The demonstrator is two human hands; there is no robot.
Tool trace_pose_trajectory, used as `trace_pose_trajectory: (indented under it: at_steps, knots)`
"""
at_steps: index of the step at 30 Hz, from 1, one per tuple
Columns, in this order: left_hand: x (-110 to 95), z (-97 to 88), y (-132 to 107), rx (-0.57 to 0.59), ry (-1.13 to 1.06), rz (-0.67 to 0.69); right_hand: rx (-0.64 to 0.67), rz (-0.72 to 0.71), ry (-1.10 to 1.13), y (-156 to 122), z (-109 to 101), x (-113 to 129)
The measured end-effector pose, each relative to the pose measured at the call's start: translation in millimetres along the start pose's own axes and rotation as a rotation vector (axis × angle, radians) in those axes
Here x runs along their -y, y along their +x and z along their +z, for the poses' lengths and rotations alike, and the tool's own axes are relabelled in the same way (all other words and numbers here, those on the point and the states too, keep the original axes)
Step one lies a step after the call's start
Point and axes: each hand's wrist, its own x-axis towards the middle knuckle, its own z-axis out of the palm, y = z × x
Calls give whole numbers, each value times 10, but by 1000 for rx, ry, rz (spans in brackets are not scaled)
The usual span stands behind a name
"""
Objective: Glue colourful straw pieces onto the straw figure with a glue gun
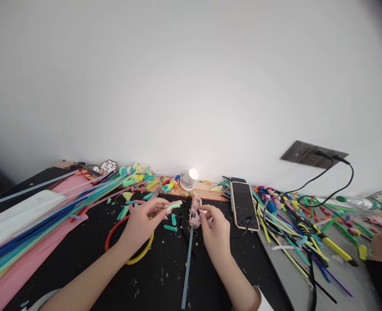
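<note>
Head view shows the left hand pinching a pale green strip between narrowed fingers, above the black counter, its free end toward the pink glue gun. The right hand has its fingers closed on the glue gun, a long pale stick trailing from its back. By the wall sits a white cup; a green-capped bottle lies rightward. What either contains, I cannot tell.

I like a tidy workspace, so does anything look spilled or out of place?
Yes: green scraps lie loose near your left hand, and pale flecks litter the black tabletop, looking like uncleared debris.
</note>
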Motion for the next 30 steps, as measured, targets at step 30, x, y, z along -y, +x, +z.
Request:
trace_pose_trajectory:
  at_steps: [30]
  knots:
    - [40, -24, 9, -209, 58, -77, 186, 50, -137, 116, -133, -50]
